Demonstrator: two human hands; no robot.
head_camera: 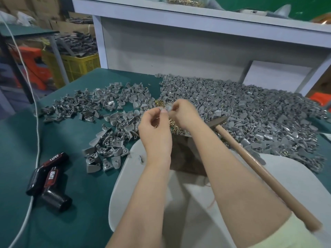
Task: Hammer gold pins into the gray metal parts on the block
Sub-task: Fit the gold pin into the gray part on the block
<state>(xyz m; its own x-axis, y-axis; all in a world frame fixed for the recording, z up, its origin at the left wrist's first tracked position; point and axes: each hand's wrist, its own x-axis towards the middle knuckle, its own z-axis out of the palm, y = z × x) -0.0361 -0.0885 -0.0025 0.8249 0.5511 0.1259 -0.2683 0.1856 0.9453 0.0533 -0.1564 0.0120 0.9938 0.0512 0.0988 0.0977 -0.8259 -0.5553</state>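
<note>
A white cable [36,122] runs down the left side of the green table mat [19,149], passing just beside two black tools marked TAPER [48,179] that lie near the front edge. Far off behind the table stands a yellow crate [80,66] filled with gray pieces.

A loose scatter of gray metal parts [100,111] is spread over the middle-left of the mat. To its right, the person's left hand [155,129] has its fingers curled, with thumb and forefinger pinching a single gray part [168,108] from the left. The right hand [184,113] meets it from the other side, fingertips closed on the same piece. The spot is blurred, so I cannot tell whether a pin is in there too.

Under the two hands sits a small pile of gold pins [172,123], and nearer, between the forearms, the brown block [186,158] rests in a white curved plastic piece [125,176].

Right of the right forearm lies a hammer [250,158], unheld, its metal head against the edge of the big heap of gray parts [250,108] and its wooden handle slanting toward the near right. A white shelf frame [179,20] stands along the far side.
</note>
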